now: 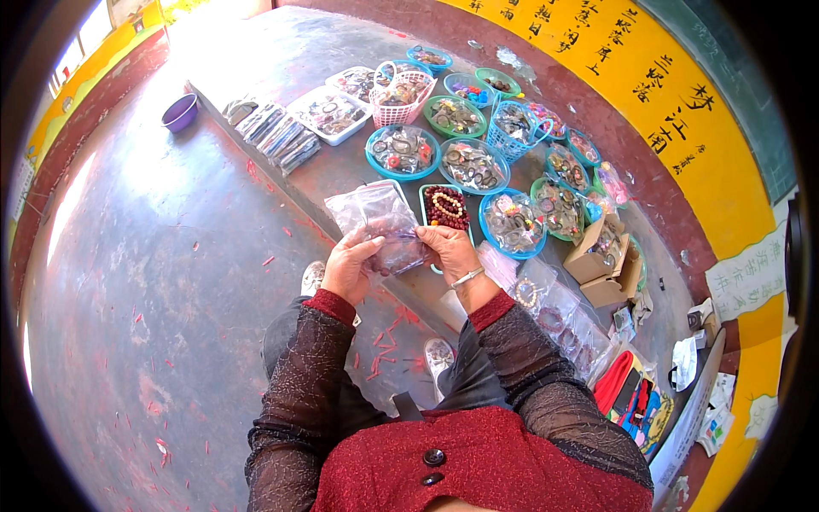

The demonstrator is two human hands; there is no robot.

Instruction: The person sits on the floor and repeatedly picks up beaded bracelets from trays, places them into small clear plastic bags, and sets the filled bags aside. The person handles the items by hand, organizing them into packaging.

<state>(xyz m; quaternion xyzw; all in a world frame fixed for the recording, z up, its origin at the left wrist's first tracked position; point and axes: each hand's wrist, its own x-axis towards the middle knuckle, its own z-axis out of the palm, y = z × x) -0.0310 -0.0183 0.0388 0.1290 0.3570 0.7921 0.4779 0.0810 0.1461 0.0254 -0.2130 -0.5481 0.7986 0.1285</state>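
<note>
Between my two hands is a small clear plastic bag (397,249) with something dark reddish-purple in it, too blurred to name. My left hand (348,263) pinches its left side, thumb on top. At its upper right edge, the thumb and fingers of my right hand (456,256) are closed on the bag. A bracelet (467,278) circles my right wrist. Just beyond the bag lies a pile of clear plastic bags (358,207). Beside that pile, a pale green tray (424,194) holds dark red beads and a cream bead bracelet (447,205).
Several round basins, such as a blue one (372,160), and a pink basket (394,112) hold bagged trinkets on the raised step. An open cardboard box (607,288) and bagged bracelets (559,317) are at right. A purple basin (180,113) stands on the lower floor.
</note>
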